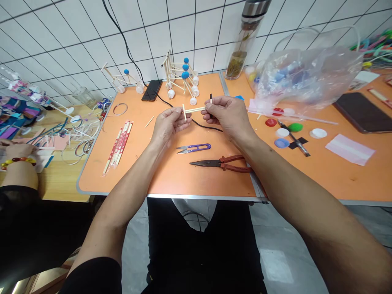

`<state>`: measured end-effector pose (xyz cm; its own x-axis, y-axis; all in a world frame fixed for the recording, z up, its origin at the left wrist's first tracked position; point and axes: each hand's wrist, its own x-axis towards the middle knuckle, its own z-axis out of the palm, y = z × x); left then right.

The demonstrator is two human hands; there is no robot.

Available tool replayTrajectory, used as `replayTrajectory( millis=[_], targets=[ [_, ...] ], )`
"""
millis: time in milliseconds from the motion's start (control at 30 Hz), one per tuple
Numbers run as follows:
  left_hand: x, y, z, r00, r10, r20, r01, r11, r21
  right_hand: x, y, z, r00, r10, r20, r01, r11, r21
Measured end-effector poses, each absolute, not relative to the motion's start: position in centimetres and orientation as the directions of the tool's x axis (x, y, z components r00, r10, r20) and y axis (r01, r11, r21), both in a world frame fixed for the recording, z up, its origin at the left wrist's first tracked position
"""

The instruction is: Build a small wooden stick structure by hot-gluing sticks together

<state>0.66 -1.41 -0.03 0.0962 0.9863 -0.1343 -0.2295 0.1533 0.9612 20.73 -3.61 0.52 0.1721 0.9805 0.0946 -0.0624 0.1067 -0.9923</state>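
Between my two hands is a small frame of pale wooden sticks (196,109), with a short crosspiece at its left end. My left hand (170,124) pinches it near that crosspiece. At the other end my right hand (225,112) is closed on the frame; a dark-tipped upright piece (211,98) rises by its fingers, and I cannot make out how it joins. Below my hands lie purple thread snips (196,148) and red-handled long-nose pliers (219,163), partly covered by my right forearm. A short loose stick (149,122) rests left of my left hand.
Stick models with blue caps (183,75) stand at the back by a phone (152,90) and a black cable. Wrapped chopsticks (119,147) lie left. On the right are bottle caps (281,133), a plastic bag (306,77) and a tall bottle (237,61). Another person's arm (20,175) is far left.
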Motion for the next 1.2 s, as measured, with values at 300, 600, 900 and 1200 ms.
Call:
replayTrajectory(
  millis=[300,600,900,1200],
  targets=[
    [0.56,-1.47,-0.25,0.076,0.992,-0.103,-0.199,0.116,0.973,20.68,-3.71,0.64,0.175,0.981,0.079,-0.063,0.091,-0.994],
    [0.65,-1.57,-0.11,0.082,0.988,-0.134,-0.209,0.148,0.967,20.78,-3.59,0.62,0.178,0.981,0.079,-0.046,0.088,-0.995],
    [0.78,-1.64,-0.30,0.067,0.989,-0.130,-0.173,0.140,0.975,20.65,-3.74,0.79,0.194,0.978,0.080,-0.035,0.088,-0.995],
    [0.60,-1.47,-0.64,0.067,0.991,-0.118,-0.148,0.126,0.981,20.68,-3.75,0.68,0.187,0.978,0.088,-0.033,0.096,-0.995]
  ],
)
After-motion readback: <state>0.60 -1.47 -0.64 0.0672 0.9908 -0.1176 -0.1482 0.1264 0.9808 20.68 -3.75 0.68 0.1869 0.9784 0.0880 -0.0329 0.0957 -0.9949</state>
